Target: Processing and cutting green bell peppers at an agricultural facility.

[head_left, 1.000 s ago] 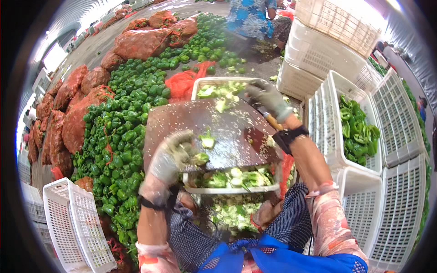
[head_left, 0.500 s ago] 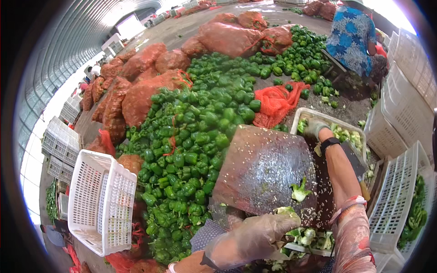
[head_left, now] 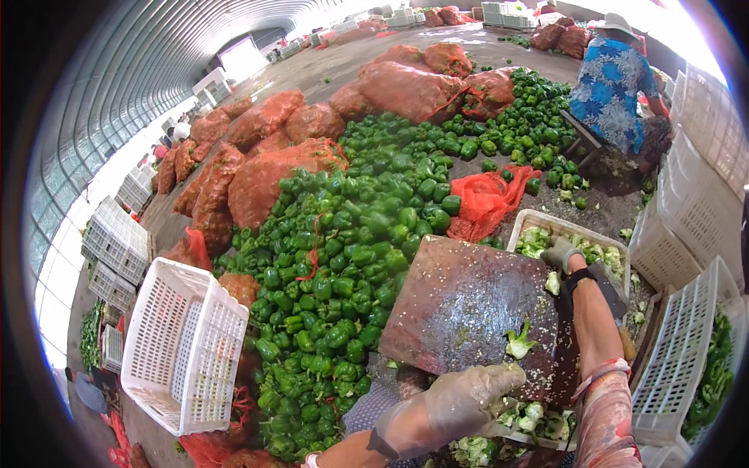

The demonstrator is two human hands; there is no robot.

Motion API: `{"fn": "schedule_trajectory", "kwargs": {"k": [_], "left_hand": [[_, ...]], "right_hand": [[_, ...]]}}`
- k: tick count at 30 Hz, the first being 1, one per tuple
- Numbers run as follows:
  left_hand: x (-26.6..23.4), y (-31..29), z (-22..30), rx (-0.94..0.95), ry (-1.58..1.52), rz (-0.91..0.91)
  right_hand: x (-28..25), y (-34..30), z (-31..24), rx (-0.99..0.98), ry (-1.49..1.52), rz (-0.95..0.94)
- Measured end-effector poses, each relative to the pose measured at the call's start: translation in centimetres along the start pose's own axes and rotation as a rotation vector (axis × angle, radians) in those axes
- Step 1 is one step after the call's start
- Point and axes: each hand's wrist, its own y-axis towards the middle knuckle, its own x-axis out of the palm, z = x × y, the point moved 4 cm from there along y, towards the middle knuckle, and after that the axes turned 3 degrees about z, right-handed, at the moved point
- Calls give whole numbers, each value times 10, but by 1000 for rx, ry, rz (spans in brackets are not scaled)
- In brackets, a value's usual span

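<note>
Seen from the head camera, a gloved left hand (head_left: 460, 398) hovers loosely open, holding nothing, over the near edge of a wet, dark reddish cutting board (head_left: 460, 308), where a pale green pepper core (head_left: 519, 342) lies. The gloved right hand (head_left: 560, 253) rests at the board's far corner beside a white tray of pepper trimmings (head_left: 546, 226); its grip cannot be made out. A large heap of green bell peppers (head_left: 351, 257) spreads to the left, near an empty white plastic crate (head_left: 183, 343).
</note>
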Motion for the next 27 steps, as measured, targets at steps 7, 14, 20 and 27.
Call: {"fn": "schedule_trajectory", "kwargs": {"k": [7, 14, 20, 27], "left_hand": [[15, 6, 1, 92, -7, 85], [27, 13, -20, -58, -225, 152], [-3, 25, -43, -41, -1179, 444], [43, 23, -1, 43, -1617, -38]], "right_hand": [[1, -16, 0, -4, 174, 162], [-58, -43, -10, -130, 214, 501], [-100, -210, -131, -319, 782, 68], [-114, -389, -151, -707, 298, 151]]}}
